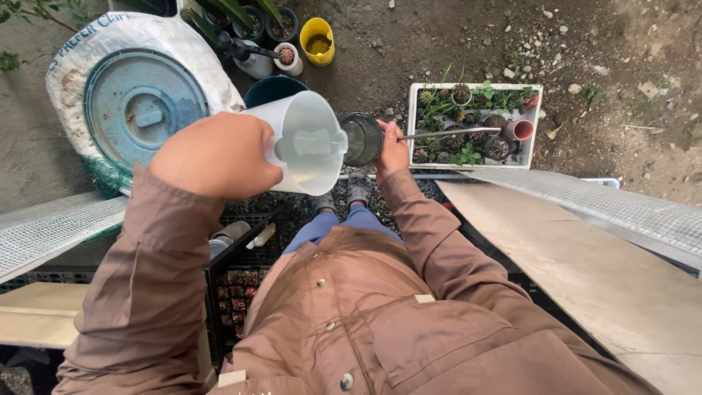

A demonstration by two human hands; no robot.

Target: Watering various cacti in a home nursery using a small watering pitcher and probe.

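Above ground, translucent white jug [306, 143] tilted toward dark pot [362, 139]

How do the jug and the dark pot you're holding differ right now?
The jug is translucent white plastic; the pot is dark and opaque. The jug is clearly larger than the pot. The left hand grips the jug, while the right hand holds the pot, with a thin rod extending from that hand. Both are tipped sideways, rims almost meeting.

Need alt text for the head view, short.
Seen from above, a person in a brown jacket tips a translucent jug with the left hand toward a small dark pot held by the right hand.
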